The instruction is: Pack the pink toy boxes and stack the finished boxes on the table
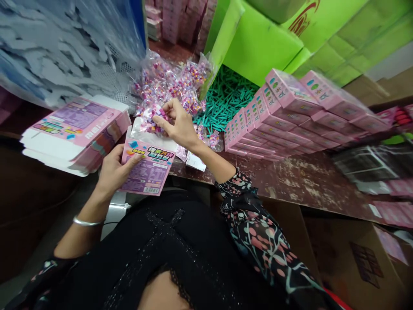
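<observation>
My left hand (114, 170) grips a pink and purple printed carton (146, 172), its thumb lying across the front panel. The carton's top flaps stand up, and its printed face is turned toward me. Just above that opening, my right hand (179, 125) pinches a clear bag of small coloured beads (157, 117) between thumb and fingers. Part of the bag hangs over the white flaps. Behind it lies a heap of similar bead bags (174, 82). A stack of flattened cartons (80, 129) sits to the left of my left hand.
Teal stick-like pieces (222, 99) spill from a bright green box (261, 51). Rows of filled-looking pink boxes (290, 116) are stacked on the worn brown table (300, 176) at right. A blue-lined container with white pieces (64, 51) stands at upper left. Brown cardboard boxes (355, 258) are below the table.
</observation>
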A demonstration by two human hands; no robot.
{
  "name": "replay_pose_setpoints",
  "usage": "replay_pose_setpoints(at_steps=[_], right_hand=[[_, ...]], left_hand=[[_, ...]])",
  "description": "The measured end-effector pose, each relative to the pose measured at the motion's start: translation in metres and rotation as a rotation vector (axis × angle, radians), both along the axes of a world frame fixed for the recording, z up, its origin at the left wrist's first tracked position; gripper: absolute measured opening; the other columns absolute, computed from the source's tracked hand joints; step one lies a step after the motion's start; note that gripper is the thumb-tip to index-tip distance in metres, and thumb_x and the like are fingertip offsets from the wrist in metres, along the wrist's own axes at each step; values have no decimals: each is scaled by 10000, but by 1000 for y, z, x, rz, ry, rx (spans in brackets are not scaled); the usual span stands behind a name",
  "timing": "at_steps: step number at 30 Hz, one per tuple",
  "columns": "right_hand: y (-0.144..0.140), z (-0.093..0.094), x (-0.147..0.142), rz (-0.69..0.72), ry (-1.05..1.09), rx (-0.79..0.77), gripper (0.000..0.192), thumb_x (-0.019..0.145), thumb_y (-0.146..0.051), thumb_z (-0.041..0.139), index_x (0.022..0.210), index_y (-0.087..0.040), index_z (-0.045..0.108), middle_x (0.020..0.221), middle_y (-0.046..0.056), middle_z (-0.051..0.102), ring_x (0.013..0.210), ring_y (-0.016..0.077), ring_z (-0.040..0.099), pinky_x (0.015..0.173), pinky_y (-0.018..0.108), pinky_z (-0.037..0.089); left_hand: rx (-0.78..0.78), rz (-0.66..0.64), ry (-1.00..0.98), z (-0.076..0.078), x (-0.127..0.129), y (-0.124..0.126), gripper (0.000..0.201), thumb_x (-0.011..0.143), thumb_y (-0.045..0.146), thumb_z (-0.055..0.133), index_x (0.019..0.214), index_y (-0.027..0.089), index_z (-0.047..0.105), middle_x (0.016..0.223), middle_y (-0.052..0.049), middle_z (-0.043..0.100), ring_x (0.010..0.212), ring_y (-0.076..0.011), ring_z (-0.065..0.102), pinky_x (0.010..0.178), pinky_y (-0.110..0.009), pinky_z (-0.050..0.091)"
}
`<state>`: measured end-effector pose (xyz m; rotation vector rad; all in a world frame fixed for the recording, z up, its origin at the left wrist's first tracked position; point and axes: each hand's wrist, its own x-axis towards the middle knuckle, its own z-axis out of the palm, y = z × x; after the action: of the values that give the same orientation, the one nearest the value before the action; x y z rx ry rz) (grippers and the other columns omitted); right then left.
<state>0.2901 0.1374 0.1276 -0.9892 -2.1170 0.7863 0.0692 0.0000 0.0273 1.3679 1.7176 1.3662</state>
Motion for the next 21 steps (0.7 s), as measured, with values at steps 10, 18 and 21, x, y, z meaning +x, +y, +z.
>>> replay_pose_setpoints(at_steps=[10, 18, 21], right_hand=[[22, 21, 29, 243, -398, 59, 187, 1021, -220, 831, 1074, -211, 652, 1002, 32, 749, 961, 209, 615, 938, 353, 464], [27, 24, 25, 391, -470, 48, 407, 968, -143, 865, 1344, -189, 714, 892, -45, 689, 915, 194, 613, 923, 319, 445], [32, 35, 23, 427, -543, 112, 242, 960, -172, 925, 1042, -199, 698, 936, -12, 679, 968, 203, 595, 939, 335, 412]], left_hand=[[65, 47, -89, -14, 15, 5, 583, 829, 694, 957, 1120, 236, 744, 1049, -71, 828, 920, -269, 748, 837, -409, 622], [29, -93, -104, -14, 18, 4, 571, 833, 679, 987, 1125, 219, 815, 1113, -103, 884, 973, -303, 792, 895, -444, 655], [-10, -108, -136, -17, 20, 4, 548, 799, 663, 999, 1071, 229, 802, 1062, -93, 887, 941, -310, 800, 847, -439, 669]])
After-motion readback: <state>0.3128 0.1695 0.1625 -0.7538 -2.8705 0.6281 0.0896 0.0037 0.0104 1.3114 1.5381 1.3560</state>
